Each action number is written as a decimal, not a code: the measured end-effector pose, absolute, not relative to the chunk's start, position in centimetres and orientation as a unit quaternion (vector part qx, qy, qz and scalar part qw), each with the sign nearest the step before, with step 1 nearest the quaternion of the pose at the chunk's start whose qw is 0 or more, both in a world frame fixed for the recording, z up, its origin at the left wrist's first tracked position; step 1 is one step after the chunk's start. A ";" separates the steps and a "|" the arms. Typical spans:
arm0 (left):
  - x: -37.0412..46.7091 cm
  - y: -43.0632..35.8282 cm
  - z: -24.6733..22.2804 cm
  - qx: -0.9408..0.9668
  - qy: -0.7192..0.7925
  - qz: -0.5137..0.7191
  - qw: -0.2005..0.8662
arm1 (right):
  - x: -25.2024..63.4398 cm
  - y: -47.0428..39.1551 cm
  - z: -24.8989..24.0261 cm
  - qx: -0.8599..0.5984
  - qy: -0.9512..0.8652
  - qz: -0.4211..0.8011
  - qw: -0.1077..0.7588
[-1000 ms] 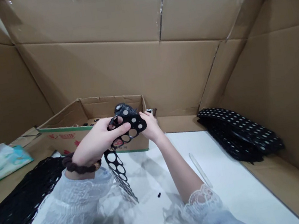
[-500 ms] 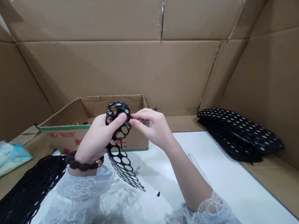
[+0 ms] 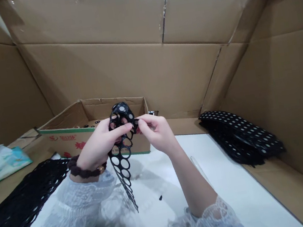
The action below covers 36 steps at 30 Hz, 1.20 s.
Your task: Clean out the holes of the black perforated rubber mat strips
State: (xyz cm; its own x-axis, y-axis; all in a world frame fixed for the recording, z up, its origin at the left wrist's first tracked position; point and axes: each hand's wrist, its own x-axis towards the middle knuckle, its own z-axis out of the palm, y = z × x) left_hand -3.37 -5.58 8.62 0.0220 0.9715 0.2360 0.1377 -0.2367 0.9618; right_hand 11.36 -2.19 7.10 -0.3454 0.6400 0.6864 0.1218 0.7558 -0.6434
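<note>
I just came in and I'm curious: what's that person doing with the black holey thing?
The person's left hand holds a black, plastic-looking strip full of round holes, bunched at the top and hanging down below. The fingers of the right hand pinch at its bunched edge. Behind stands an open brown cardboard box with what look like small black rings inside; one tiny black scrap lies on the flat white table.

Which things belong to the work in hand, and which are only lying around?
In the work:
black perforated strip, held by left hand, pinched by right hand
probably cardboard box, black netting, dotted black pile

Apparently lying around:
soft packet
pale stick
black scrap
</note>
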 end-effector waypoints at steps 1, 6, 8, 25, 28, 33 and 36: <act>-3.4 -5.5 8.5 0.588 0.472 0.518 0.404 | 11.3 -2.2 7.0 -0.251 -0.771 0.254 0.528; -3.6 -4.9 8.3 0.582 0.495 0.510 0.395 | 11.6 -1.3 6.7 -0.286 -0.656 0.254 0.650; -3.8 -5.0 8.4 0.583 0.505 0.504 0.390 | 11.9 -0.5 6.5 -0.304 -0.592 0.251 0.703; -3.8 -4.5 7.9 0.626 0.521 0.485 0.318 | 11.3 -1.0 6.9 -0.251 -0.733 0.176 0.607; -3.6 -4.8 8.0 0.646 0.499 0.482 0.318 | 11.0 -2.0 7.3 -0.238 -0.766 0.211 0.559; -3.3 -5.4 8.2 0.656 0.482 0.468 0.345 | 11.6 -1.3 7.3 -0.241 -0.729 0.350 0.536; -3.1 -5.5 8.4 0.656 0.473 0.461 0.365 | 11.9 -0.8 7.3 -0.256 -0.692 0.414 0.533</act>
